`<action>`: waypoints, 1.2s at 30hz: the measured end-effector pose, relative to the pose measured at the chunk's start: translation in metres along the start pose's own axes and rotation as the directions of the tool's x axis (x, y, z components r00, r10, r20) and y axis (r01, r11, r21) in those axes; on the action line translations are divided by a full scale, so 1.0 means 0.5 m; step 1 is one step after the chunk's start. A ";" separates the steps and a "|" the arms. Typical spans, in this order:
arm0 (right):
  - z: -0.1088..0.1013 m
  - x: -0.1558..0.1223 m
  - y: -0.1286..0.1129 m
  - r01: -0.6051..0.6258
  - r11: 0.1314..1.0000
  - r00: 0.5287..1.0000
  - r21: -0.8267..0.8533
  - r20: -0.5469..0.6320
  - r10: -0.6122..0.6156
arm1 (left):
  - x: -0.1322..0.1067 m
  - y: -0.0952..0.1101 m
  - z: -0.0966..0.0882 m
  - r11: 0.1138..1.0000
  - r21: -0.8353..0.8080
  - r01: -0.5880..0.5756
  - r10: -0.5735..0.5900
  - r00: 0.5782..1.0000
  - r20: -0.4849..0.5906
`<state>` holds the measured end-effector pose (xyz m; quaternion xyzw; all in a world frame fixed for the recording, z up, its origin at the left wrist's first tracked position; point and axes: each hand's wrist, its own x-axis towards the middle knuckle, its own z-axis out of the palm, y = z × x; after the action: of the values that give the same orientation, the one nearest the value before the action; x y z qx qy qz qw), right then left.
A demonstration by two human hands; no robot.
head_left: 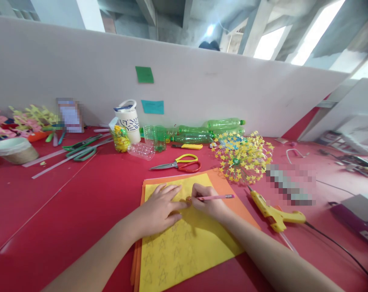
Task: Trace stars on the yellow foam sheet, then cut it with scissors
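My right hand (pixel 210 201) is closed around a pink pencil (pixel 216 197), its eraser end pointing right and its tip down at the yellow sheet (pixel 214 243). Flat on the same sheet rests my left hand (pixel 162 207), fingers spread, just left of the pencil tip. Rows of pencilled stars (pixel 162 259) cover the sheet's lower left part. Beneath it lie orange sheets (pixel 223 176), showing at the top, right and left edges. Whatever is drawn under my hands is hidden.
Scissors with yellow and red handles (pixel 180 163) lie beyond the paper. A yellow glue gun (pixel 275 213) with a cord rests at right, near a cluster of yellow stars (pixel 238 158). Green plastic bottles (pixel 196 138), a white tumbler (pixel 129 123) and a yellow cutter (pixel 188 147) line the back.
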<state>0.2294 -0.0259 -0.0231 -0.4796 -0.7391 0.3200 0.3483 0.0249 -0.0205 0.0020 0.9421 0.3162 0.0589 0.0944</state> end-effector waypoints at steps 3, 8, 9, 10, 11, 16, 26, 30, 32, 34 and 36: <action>-0.004 0.003 -0.003 -0.020 0.999 1.000 0.043 -0.005 0.020 | -0.001 0.000 0.000 1.000 0.003 -0.003 0.003 1.000 0.002; -0.029 0.012 -0.012 -0.170 0.928 0.973 0.331 -0.095 0.212 | -0.003 -0.006 0.005 1.000 -0.015 0.011 -0.011 1.000 0.008; -0.034 0.013 -0.012 -0.191 0.907 0.963 0.375 -0.108 0.247 | -0.002 -0.008 0.007 1.000 -0.018 0.019 -0.018 1.000 0.004; -0.037 0.014 -0.012 -0.210 0.891 0.956 0.403 -0.108 0.274 | -0.001 -0.010 0.009 1.000 -0.017 0.026 -0.026 1.000 -0.005; -0.038 0.015 -0.010 -0.229 0.878 0.952 0.419 -0.092 0.293 | 0.000 -0.012 0.010 0.999 -0.012 0.030 -0.030 0.999 -0.017; -0.031 0.016 0.001 -0.239 0.868 0.968 0.436 0.035 0.249 | 0.006 -0.012 0.008 0.999 0.028 0.028 -0.026 0.997 -0.070; -0.024 0.008 0.006 -0.114 0.927 0.993 0.356 0.039 0.108 | 0.002 -0.011 0.010 1.000 0.009 -0.007 0.007 1.000 -0.008; -0.018 0.005 0.007 -0.108 0.950 0.994 0.293 0.022 0.106 | 0.003 -0.009 0.009 1.000 0.015 -0.008 0.008 1.000 0.007; -0.018 0.003 0.004 -0.115 0.958 0.993 0.261 0.021 0.113 | 0.003 -0.009 0.009 1.000 0.017 -0.003 0.003 1.000 0.004; -0.019 0.001 0.002 -0.131 0.957 0.991 0.259 0.041 0.125 | 0.002 -0.009 0.009 1.000 0.016 -0.006 0.006 1.000 -0.004; -0.020 0.000 0.001 -0.148 0.948 0.989 0.280 0.065 0.135 | 0.002 -0.009 0.010 1.000 0.011 -0.010 0.010 1.000 -0.011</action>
<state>0.2377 -0.0246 -0.0180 -0.4692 -0.6568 0.4576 0.3730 0.0237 -0.0171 -0.0037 0.9438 0.3125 0.0627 0.0874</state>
